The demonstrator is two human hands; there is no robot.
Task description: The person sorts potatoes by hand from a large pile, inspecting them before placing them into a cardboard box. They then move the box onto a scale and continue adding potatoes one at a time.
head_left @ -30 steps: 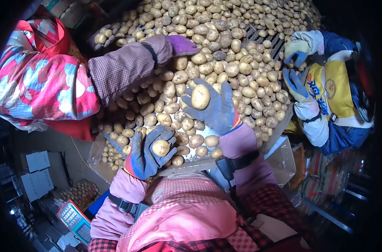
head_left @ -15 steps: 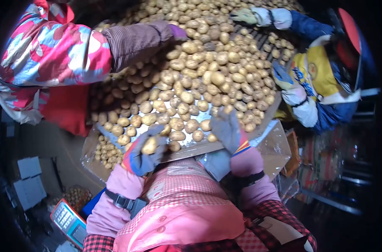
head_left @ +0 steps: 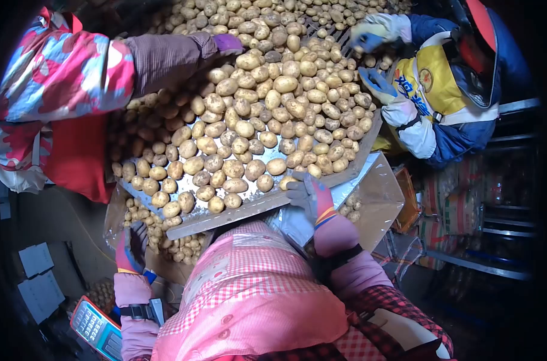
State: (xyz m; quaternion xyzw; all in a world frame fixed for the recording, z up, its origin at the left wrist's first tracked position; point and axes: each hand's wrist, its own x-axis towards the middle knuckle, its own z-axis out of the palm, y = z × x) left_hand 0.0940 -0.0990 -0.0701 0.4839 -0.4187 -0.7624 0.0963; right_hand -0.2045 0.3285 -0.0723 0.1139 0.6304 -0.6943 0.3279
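Observation:
My left hand (head_left: 132,248), in a grey glove with a pink and blue back, is out to the left beside a box of small potatoes (head_left: 186,248). Its fingers are stretched out and no potato shows in it. My right hand (head_left: 310,200), gloved the same way, lies at the front rim of the metal sorting tray (head_left: 249,212). Its fingers are extended leftward, tips right by a potato (head_left: 287,182) at the rim. Many loose potatoes (head_left: 234,169) cover the tray and pile up toward the back.
At the left, a person's arm in a striped sleeve (head_left: 168,60) reaches into the pile. Another person's gloved hand (head_left: 369,36) works at the back right. A plastic-lined carton (head_left: 379,192) stands right of the tray. A keypad device (head_left: 94,325) sits lower left.
My left hand has moved from the tray down and left, and the potato it held is gone from it. My right hand has shifted slightly left and down along the rim.

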